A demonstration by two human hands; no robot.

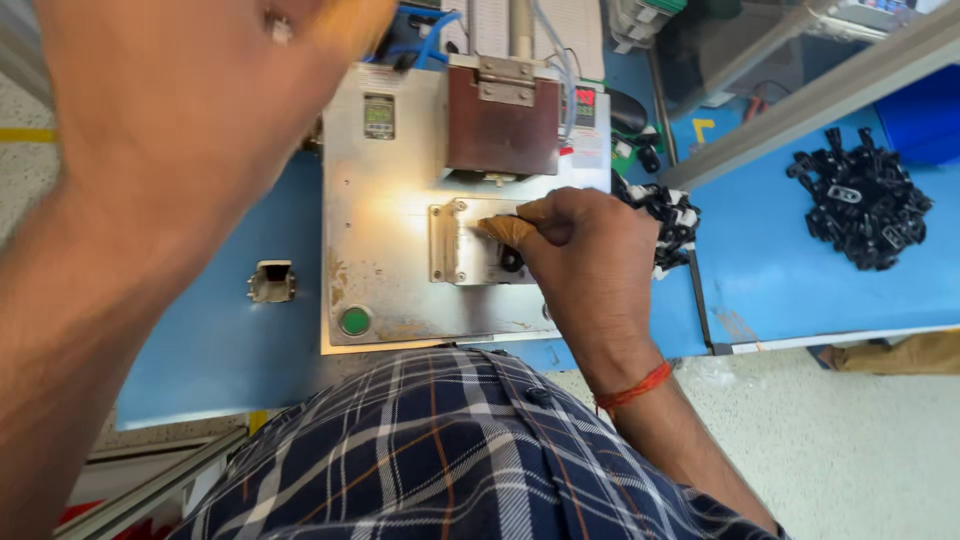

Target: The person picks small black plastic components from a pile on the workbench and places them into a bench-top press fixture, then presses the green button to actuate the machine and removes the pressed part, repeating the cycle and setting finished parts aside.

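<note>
Left hand [190, 110]: raised close to the camera and blurred, filling the upper left; whether its fingers are curled or released cannot be told. Below and to the right of it, a small metal bracket [271, 281] lies alone on the blue bench [215, 350]. Further right, a steel base plate [385, 240] carries a green push button [354, 321] near its lower left corner and a brown press block [503, 125] above. Right hand [585, 265]: fingers bent, pinching a small tan piece [503, 230] at their tips over the metal fixture [465, 245]; a small black part [511, 262] sits just beneath the fingertips. Beyond the knuckles lie black-and-white clips [668, 222]; well apart, far right, is a heap of black clips [862, 200].
</note>
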